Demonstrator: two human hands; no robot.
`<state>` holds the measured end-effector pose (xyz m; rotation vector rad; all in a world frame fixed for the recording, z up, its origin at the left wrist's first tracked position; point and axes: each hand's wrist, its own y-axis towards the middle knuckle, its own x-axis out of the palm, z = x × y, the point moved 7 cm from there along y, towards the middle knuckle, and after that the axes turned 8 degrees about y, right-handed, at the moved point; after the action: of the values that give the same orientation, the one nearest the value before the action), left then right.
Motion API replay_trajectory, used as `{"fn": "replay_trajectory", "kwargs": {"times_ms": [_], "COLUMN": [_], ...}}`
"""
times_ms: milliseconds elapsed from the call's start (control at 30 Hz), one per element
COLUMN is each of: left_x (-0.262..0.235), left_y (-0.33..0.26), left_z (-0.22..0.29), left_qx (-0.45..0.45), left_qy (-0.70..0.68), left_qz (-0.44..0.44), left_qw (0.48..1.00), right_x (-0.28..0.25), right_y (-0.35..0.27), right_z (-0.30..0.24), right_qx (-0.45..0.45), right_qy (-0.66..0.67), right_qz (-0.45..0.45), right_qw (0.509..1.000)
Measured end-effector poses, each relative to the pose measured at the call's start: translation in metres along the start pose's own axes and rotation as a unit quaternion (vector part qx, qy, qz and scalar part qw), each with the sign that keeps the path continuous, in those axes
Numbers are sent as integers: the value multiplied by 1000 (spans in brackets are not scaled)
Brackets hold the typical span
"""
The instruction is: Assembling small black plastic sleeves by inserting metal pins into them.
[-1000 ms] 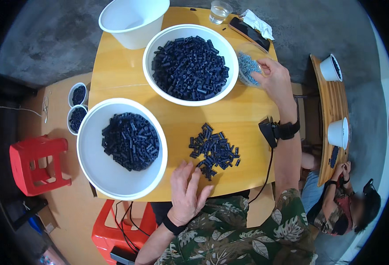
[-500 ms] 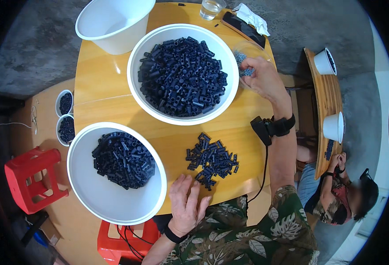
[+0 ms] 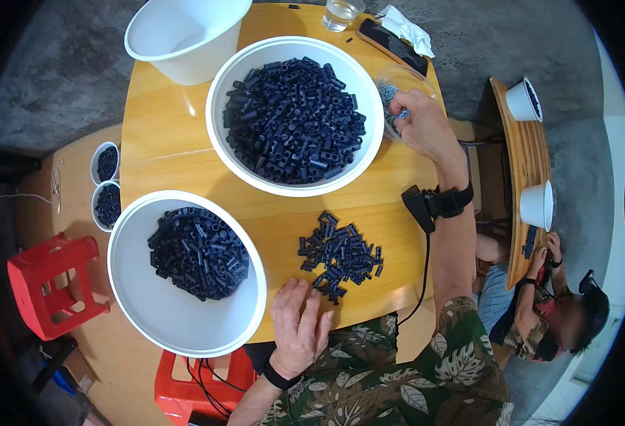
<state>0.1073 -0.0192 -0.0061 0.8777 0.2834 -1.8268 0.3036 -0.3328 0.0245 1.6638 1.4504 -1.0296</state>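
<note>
My right hand (image 3: 427, 126) reaches over a clear round bowl (image 3: 406, 74) of small silvery-blue metal pieces (image 3: 387, 92). Its thumb and fingers are pinched on a few of these pieces, too small for me to name. My left hand (image 3: 299, 323) rests at the table's near edge, fingers laid out flat and holding nothing. Just beyond its fingertips lies a loose pile of short black plastic tubes (image 3: 344, 252). Left of the clear bowl stands a big white tub (image 3: 216, 135) heaped with similar black parts. Another white tub (image 3: 184, 323), partly filled with them, stands beside my left hand.
A third white tub (image 3: 202, 60) is at the far left of the wooden table (image 3: 163, 135). A glass of water (image 3: 339, 15), a phone (image 3: 390, 44) and a tissue (image 3: 406, 30) lie along the far edge. Red stools (image 3: 57, 284) stand left. Another person (image 3: 539, 312) sits at a right-hand table.
My right hand has shifted slightly within the clear bowl, its fingers drawn together on a few small pieces. The left-hand tub appears slightly higher in view. My left hand stays in place.
</note>
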Motion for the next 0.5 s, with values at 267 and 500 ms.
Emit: {"fn": "replay_trajectory", "kwargs": {"times_ms": [267, 500], "left_x": [1, 0], "left_y": [0, 0], "left_z": [0, 1], "left_qx": [4, 7], "left_qy": [11, 19], "left_qz": [-3, 3], "left_qw": [1000, 1000], "right_x": [2, -5], "right_y": [2, -4], "right_z": [0, 8], "right_qx": [-10, 10], "right_qy": [-3, 110], "right_qz": [-2, 100], "right_qw": [1000, 989]}}
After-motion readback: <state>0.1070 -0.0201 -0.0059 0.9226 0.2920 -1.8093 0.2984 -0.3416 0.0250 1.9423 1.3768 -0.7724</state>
